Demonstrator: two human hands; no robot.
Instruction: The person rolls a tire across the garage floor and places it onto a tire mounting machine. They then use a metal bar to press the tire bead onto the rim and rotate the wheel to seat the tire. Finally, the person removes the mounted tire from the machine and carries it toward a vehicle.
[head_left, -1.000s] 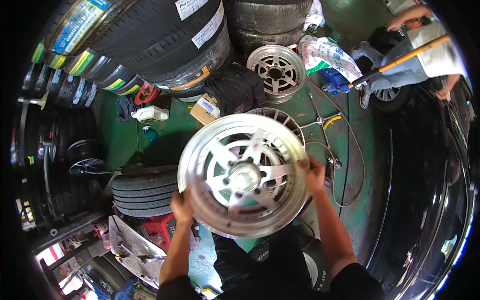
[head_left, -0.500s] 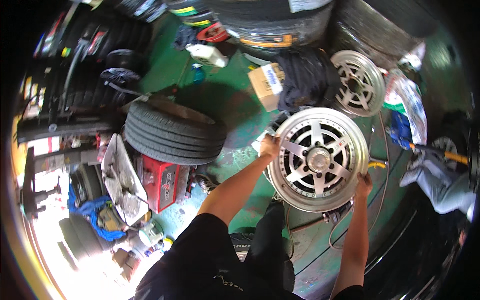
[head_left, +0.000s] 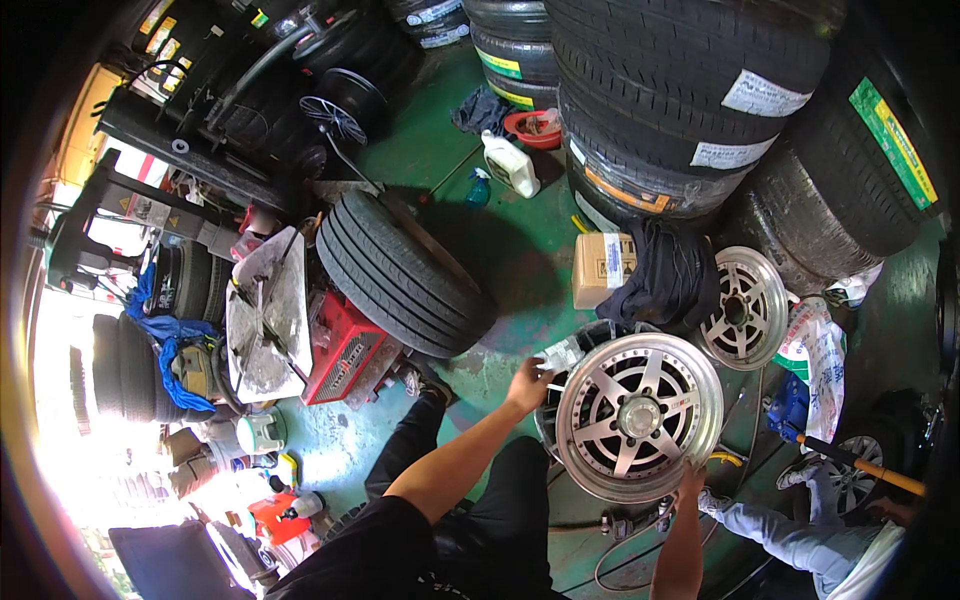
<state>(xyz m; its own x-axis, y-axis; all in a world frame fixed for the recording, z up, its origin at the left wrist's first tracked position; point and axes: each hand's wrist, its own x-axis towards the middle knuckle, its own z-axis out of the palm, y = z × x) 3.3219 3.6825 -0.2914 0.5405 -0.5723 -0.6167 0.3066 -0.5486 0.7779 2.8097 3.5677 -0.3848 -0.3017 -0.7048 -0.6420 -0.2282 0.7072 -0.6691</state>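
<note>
1 black tire (head_left: 392, 268) sits left of the cardboard box (head_left: 597, 272); below the box is 1 silver 6-spoke rim (head_left: 640, 417), probably heavy, stiff and slick, best taken by opposite sides of its outer lip, and to the box's right lies 1 similar rim (head_left: 742, 332). Of 2 hands below the box, the right hand (head_left: 688, 483) has fingers clamped on that lip; the left hand (head_left: 528, 388) is just beside it, its grip unclear.

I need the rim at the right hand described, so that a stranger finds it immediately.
From the orange-labelled tyre stack, go down the picture past the cardboard box. The silver rim at the right hand has a silver centre, unlike the dark-centred rim beside it.
</note>
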